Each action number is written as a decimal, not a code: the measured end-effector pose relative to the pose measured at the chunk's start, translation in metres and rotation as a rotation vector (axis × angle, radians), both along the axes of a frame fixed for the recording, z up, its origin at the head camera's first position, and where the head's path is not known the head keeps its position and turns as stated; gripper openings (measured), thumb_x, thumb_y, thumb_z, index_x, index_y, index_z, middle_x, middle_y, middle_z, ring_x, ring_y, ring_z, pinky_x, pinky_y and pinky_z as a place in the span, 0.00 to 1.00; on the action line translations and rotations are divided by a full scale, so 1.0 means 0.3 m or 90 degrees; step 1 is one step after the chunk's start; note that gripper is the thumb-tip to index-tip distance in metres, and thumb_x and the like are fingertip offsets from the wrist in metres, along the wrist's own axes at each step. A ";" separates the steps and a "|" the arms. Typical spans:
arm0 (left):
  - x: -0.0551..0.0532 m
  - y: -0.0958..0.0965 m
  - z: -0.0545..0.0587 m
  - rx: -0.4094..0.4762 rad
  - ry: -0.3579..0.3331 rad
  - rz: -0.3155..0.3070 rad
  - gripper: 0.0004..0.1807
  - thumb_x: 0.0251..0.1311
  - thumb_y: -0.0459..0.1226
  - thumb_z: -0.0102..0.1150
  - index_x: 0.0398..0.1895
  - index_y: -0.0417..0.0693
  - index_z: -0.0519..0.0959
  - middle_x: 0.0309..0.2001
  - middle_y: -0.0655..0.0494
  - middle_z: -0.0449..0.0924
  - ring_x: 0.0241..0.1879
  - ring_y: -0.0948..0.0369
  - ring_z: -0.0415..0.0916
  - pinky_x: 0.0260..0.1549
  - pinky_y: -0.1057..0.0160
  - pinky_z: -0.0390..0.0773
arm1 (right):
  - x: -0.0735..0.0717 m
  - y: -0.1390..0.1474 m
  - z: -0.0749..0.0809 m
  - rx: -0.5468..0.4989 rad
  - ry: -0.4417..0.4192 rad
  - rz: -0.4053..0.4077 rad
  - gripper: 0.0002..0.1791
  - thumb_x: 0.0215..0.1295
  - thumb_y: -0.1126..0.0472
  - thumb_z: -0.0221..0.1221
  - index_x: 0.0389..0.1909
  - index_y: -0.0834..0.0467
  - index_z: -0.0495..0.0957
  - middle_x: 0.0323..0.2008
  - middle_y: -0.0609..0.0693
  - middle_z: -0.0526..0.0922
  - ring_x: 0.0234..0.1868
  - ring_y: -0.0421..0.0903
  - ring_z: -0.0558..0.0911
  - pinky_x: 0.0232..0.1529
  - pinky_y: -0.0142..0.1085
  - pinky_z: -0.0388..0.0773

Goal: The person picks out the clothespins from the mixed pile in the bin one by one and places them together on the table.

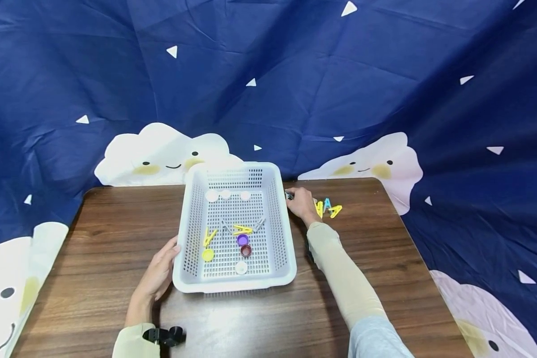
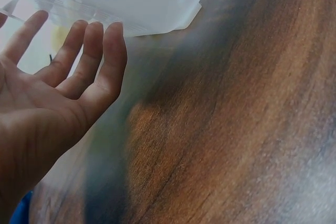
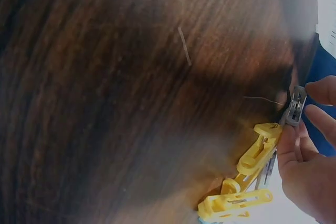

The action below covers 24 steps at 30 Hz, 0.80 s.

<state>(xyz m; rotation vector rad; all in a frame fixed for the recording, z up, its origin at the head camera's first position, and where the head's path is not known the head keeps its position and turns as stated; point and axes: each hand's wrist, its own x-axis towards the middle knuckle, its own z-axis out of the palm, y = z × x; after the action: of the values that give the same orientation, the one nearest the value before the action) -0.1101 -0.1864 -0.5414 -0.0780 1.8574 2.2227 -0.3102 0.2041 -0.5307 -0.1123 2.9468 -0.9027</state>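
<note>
A white plastic basket (image 1: 191,219) with perforated walls stands on the table. My left hand (image 1: 160,268) is at its left side, fingertips right at the wall; in the left wrist view the fingers (image 2: 107,66) are loosely bent beneath the basket's rim (image 2: 157,27). Beyond the basket's right wall, my right hand (image 1: 302,204) pinches a grey clothespin (image 3: 296,106) between thumb and fingertips. Close beside that hand lie yellow clothespins (image 3: 260,148) and a blue clothespin (image 1: 326,205).
Inside the basket are yellow clothespins (image 1: 209,237), grey clothespins (image 1: 259,224), a purple cap (image 1: 242,240), a dark red cap (image 1: 246,250), a yellow cap (image 1: 208,255) and several white caps (image 1: 241,267). A blue curtain (image 1: 268,89) with clouds hangs behind the wooden table (image 1: 371,248).
</note>
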 end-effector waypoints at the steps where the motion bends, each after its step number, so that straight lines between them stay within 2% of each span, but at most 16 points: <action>1: 0.000 0.001 0.000 -0.001 0.002 -0.001 0.33 0.80 0.48 0.41 0.79 0.38 0.54 0.73 0.31 0.57 0.58 0.66 0.74 0.53 0.66 0.76 | -0.001 0.000 -0.001 0.003 0.001 0.001 0.22 0.67 0.60 0.63 0.60 0.60 0.82 0.56 0.58 0.83 0.58 0.59 0.79 0.57 0.50 0.76; 7: -0.001 0.001 0.002 -0.006 0.001 -0.005 0.33 0.80 0.49 0.40 0.80 0.40 0.53 0.73 0.32 0.57 0.58 0.67 0.73 0.53 0.67 0.75 | -0.002 -0.004 -0.003 0.012 -0.007 0.001 0.22 0.67 0.58 0.63 0.60 0.62 0.81 0.58 0.58 0.82 0.63 0.61 0.76 0.63 0.51 0.71; 16: -0.002 -0.001 0.010 0.004 -0.006 -0.001 0.34 0.80 0.48 0.41 0.79 0.39 0.53 0.74 0.32 0.56 0.58 0.67 0.73 0.53 0.67 0.75 | -0.018 -0.008 0.011 0.043 -0.026 -0.010 0.22 0.68 0.59 0.63 0.61 0.62 0.81 0.58 0.59 0.82 0.62 0.62 0.76 0.60 0.51 0.75; 24: 0.003 -0.005 0.009 0.008 0.010 -0.014 0.33 0.80 0.47 0.41 0.79 0.38 0.53 0.74 0.31 0.55 0.59 0.66 0.73 0.54 0.65 0.75 | -0.014 0.001 0.000 -0.015 -0.041 -0.046 0.22 0.65 0.62 0.64 0.59 0.62 0.81 0.56 0.60 0.83 0.57 0.60 0.79 0.54 0.50 0.78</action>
<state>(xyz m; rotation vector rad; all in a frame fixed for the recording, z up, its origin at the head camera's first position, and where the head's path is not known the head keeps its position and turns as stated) -0.1090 -0.1880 -0.5387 -0.0384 1.8434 2.2256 -0.3143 0.2044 -0.5306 0.0223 2.8988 -0.9314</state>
